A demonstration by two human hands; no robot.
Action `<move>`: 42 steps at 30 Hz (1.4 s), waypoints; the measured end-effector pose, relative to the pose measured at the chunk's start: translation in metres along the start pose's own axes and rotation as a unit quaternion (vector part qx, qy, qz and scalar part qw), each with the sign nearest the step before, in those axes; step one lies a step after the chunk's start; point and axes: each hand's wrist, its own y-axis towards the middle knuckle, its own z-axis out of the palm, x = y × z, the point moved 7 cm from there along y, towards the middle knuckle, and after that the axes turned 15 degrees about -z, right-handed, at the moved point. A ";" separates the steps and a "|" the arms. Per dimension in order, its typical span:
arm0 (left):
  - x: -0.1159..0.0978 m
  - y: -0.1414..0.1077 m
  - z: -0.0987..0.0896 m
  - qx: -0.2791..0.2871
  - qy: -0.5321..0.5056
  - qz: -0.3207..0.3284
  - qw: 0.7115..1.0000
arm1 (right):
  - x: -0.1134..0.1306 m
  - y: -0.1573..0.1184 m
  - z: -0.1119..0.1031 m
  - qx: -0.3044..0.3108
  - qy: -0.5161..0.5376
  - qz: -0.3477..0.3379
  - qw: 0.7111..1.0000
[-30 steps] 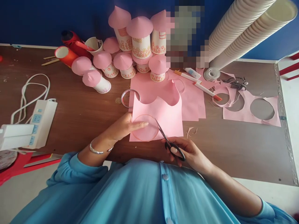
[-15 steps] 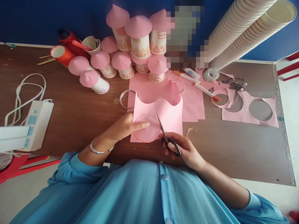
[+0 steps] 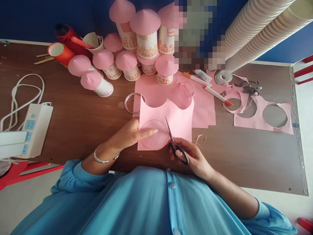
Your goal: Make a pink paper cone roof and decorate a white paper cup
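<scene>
My left hand (image 3: 133, 133) grips a sheet of pink paper (image 3: 179, 119) at its left edge, thumb on top and fingers hidden beneath. An orange circle is drawn on the sheet's lower left, and curved pieces have been cut from its top edge. My right hand (image 3: 193, 156) is closed around the black handles of a pair of scissors (image 3: 173, 143). Their blades point up and away from me, over the paper just right of the drawn circle. The blades look nearly closed. Behind the sheet lies a roll of tape (image 3: 134, 102), partly covered by it.
Paper cups with pink cone roofs (image 3: 146, 36) stand at the back, beside an orange cup (image 3: 61, 54). A power strip (image 3: 36, 130) lies left. Right are markers (image 3: 218, 94), a clear tape roll (image 3: 223, 77), pink offcuts (image 3: 261, 112) and tall cup stacks (image 3: 254, 29).
The view has shifted slightly. Both hands, the pink sheet and the scissors keep almost the same positions relative to each other.
</scene>
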 end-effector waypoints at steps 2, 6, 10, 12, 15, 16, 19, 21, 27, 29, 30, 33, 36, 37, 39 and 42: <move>0.001 0.000 0.000 -0.001 -0.001 -0.004 1.000 | 0.000 0.000 0.000 0.000 -0.002 0.003 1.000; 0.005 0.000 -0.001 0.002 -0.006 -0.020 1.000 | 0.001 0.000 0.000 0.002 -0.010 0.008 1.000; 0.007 0.001 0.000 0.016 0.000 -0.028 0.999 | 0.002 0.000 0.000 0.006 -0.017 0.003 1.000; 0.005 0.000 -0.001 0.010 0.002 -0.019 1.000 | 0.002 0.000 0.000 0.007 -0.019 -0.001 1.000; 0.000 -0.002 -0.002 -0.018 0.005 -0.004 1.000 | 0.002 -0.001 -0.001 0.002 -0.012 -0.003 1.000; -0.002 -0.002 -0.003 -0.026 0.008 -0.002 1.000 | 0.001 -0.001 -0.001 -0.001 -0.010 -0.002 1.000; -0.004 -0.004 -0.001 -0.029 0.021 -0.003 0.999 | 0.001 -0.001 -0.001 -0.002 -0.010 -0.002 1.000; -0.004 -0.005 0.000 -0.025 0.023 -0.004 0.999 | 0.001 -0.001 -0.001 -0.003 -0.010 -0.003 1.000; -0.002 -0.005 -0.001 -0.029 0.023 -0.009 0.999 | 0.002 0.000 -0.001 -0.001 -0.017 0.001 1.000; -0.002 -0.005 -0.001 -0.030 0.020 -0.008 0.999 | 0.002 0.000 -0.001 0.001 -0.018 0.001 1.000; -0.002 -0.004 -0.001 -0.030 0.018 -0.008 0.999 | 0.001 0.000 -0.001 0.001 -0.019 0.002 1.000; -0.001 -0.004 -0.001 -0.027 0.015 -0.009 0.999 | 0.000 0.000 -0.002 -0.002 -0.021 0.007 1.000; -0.002 -0.003 -0.001 -0.023 0.015 -0.006 1.000 | 0.000 -0.001 -0.002 -0.001 -0.026 0.009 1.000; -0.001 -0.003 -0.001 -0.022 0.015 -0.007 1.000 | 0.000 -0.001 -0.001 -0.001 -0.027 0.009 1.000; -0.001 -0.002 -0.001 -0.021 0.015 -0.008 1.000 | 0.000 -0.001 -0.001 -0.003 -0.026 0.010 1.000; 0.001 -0.002 -0.001 -0.021 0.013 -0.009 1.000 | 0.000 -0.002 -0.001 -0.006 -0.023 0.012 1.000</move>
